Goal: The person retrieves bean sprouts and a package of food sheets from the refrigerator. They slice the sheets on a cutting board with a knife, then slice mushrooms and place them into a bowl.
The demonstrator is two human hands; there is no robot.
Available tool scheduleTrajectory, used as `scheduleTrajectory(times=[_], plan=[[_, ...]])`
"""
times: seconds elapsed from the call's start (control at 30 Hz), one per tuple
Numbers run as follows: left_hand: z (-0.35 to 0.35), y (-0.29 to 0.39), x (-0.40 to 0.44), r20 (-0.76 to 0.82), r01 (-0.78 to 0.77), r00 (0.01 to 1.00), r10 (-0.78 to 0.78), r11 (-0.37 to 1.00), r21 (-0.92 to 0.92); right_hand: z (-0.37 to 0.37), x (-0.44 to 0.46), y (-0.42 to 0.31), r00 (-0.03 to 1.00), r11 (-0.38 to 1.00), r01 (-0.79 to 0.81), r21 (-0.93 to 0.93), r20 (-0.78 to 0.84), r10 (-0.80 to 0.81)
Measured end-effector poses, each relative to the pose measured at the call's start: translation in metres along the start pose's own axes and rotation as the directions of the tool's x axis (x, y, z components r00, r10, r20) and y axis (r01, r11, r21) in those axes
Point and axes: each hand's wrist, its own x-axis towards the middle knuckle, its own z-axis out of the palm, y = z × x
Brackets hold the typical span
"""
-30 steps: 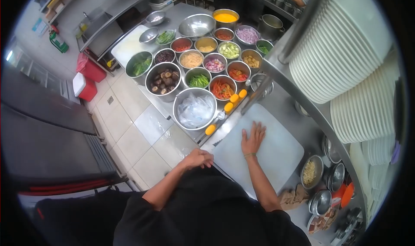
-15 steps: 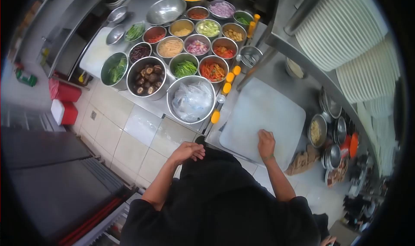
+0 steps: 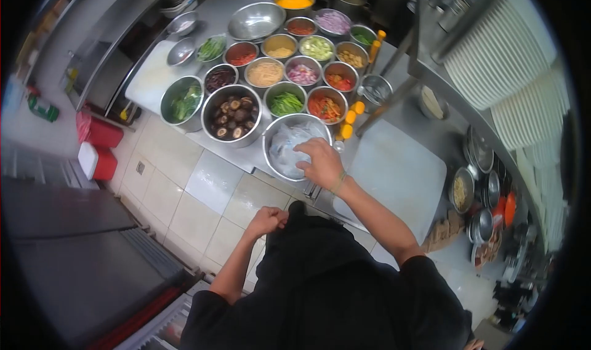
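Observation:
My right hand is over the right side of a metal pot holding clear plastic bags; its fingers are curved and spread at the plastic, and no grip on it can be made out. Lower down, my left hand hangs near my waist with its fingers curled together and nothing visible in them. Left of the plastic stands a pot of mushrooms. Behind it are bowls of green strips and red strips. A white cutting board lies right of my right hand.
Further bowls of cut vegetables and a pot of yellow liquid stand at the back. Stacked white plates sit on a metal shelf at the right. Small metal bowls and a bowl of pale pieces are below it. Red bins stand left.
My right hand has left the cutting board and moved left to the pot with plastic bags. My left hand's fingers have curled in further. The view has shifted slightly.

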Motion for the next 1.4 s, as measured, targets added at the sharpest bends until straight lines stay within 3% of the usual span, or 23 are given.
scheduleTrajectory(times=[0.07,0.13,0.23,0.3,0.33,0.43,0.57,0.73,0.8,0.83,0.87,0.9,0.93,0.97,1.0,1.07,1.1,1.13,1.2,1.23,1.4], plan=[[-0.001,-0.037,-0.002,-0.068,0.015,0.998,-0.011,0.998,0.057,0.006,0.035,-0.011,0.996,0.996,0.082,0.025,0.027,-0.083],[0.003,-0.052,-0.015,-0.184,0.054,0.983,-0.004,0.962,0.267,0.014,0.077,-0.024,0.979,0.978,0.194,0.074,0.049,-0.198],[0.012,-0.069,-0.033,-0.282,0.118,0.958,-0.056,0.971,0.209,0.056,0.147,-0.030,0.943,0.944,0.323,0.069,0.060,-0.327],[0.017,-0.079,-0.041,-0.365,0.130,0.929,-0.063,0.978,0.161,0.081,0.186,-0.035,0.903,0.932,0.355,-0.071,0.285,-0.322],[0.019,-0.085,-0.046,-0.378,0.129,0.923,-0.065,0.981,0.145,0.098,0.204,-0.032,0.880,0.915,0.354,-0.194,0.401,-0.255],[0.020,-0.103,-0.057,-0.449,0.109,0.888,-0.097,0.994,0.000,0.114,0.235,-0.036,0.791,0.898,0.315,-0.307,0.608,-0.070],[0.022,-0.136,-0.065,-0.480,0.168,0.860,-0.176,0.984,-0.061,0.127,0.258,-0.025,0.742,0.852,0.488,-0.188,0.605,-0.291],[0.021,-0.144,-0.062,-0.488,0.160,0.848,-0.208,0.977,-0.140,0.122,0.248,-0.031,0.722,0.846,0.494,-0.198,0.635,-0.273],[0.017,-0.146,-0.053,-0.504,0.147,0.838,-0.209,0.976,-0.161,0.129,0.253,-0.022,0.757,0.894,0.438,-0.091,0.574,-0.312],[0.015,-0.150,-0.045,-0.506,0.145,0.837,-0.209,0.976,-0.163,0.139,0.261,-0.008,0.750,0.827,0.558,0.066,0.387,-0.537],[0.014,-0.157,-0.035,-0.558,0.103,0.811,-0.174,0.982,-0.157,0.136,0.261,-0.015,0.749,0.827,0.558,0.066,0.387,-0.537],[0.012,-0.156,-0.030,-0.609,0.060,0.781,-0.139,0.987,-0.148,0.130,0.261,-0.026,0.856,0.950,0.193,0.245,0.431,-0.285],[0.012,-0.156,-0.026,-0.607,0.059,0.782,-0.138,0.987,-0.147,0.127,0.260,-0.035,0.855,0.901,-0.208,0.379,0.518,-0.020],[0.008,-0.148,-0.023,-0.613,0.067,0.776,-0.148,0.986,-0.154,0.131,0.260,-0.037,0.854,0.829,-0.261,0.496,0.519,-0.042],[0.005,-0.140,-0.020,-0.618,0.074,0.771,-0.156,0.985,-0.156,0.133,0.256,-0.043,0.821,0.829,-0.302,0.472,0.571,-0.026],[0.002,-0.128,-0.016,-0.610,0.045,0.781,-0.132,0.987,-0.156,0.140,0.241,-0.055,0.808,0.909,-0.149,0.389,0.578,-0.115],[-0.001,-0.121,-0.015,-0.607,0.013,0.786,-0.114,0.986,-0.168,0.143,0.235,-0.053,0.793,0.944,0.135,0.300,0.538,-0.284],[-0.004,-0.115,-0.016,-0.607,0.015,0.788,-0.105,0.988,-0.152,0.147,0.231,-0.051,0.730,0.892,0.410,0.188,0.518,-0.445],[-0.011,-0.103,-0.020,-0.504,-0.009,0.851,-0.147,0.956,-0.294,0.151,0.223,-0.055,0.735,0.919,0.393,-0.036,0.613,-0.290],[-0.014,-0.101,-0.021,-0.468,0.007,0.869,-0.162,0.949,-0.315,0.151,0.220,-0.052,0.730,0.905,0.422,-0.062,0.614,-0.299],[-0.011,-0.087,-0.026,-0.495,-0.074,0.860,-0.125,0.929,-0.363,0.142,0.221,-0.050,0.716,0.892,0.452,-0.014,0.601,-0.354]])
